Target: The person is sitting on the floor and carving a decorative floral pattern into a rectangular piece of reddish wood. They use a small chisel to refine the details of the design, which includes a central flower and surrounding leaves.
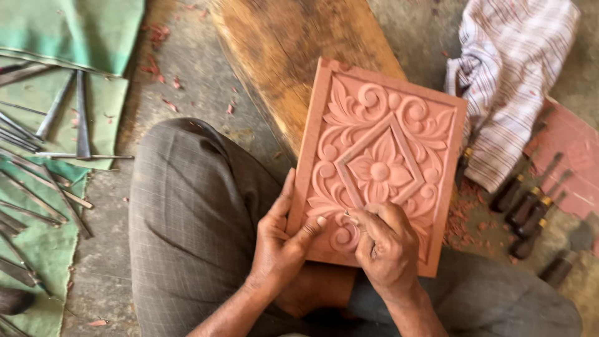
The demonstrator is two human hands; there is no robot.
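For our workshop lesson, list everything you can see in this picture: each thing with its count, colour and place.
carved panel: one, reddish pink, centre, tilted on the lap
wooden plank: one, brown, under the panel's top
metal tools: many, grey, far left
green cloth: one, green, under the metal tools
checked cloth: one, white with dark lines, upper right
handled chisels: several, dark handles, right of the panel
wood chips: scattered, reddish, on the floor
left hand: grips the panel's lower left edge
right hand: fingers pinched together on the panel's lower carving
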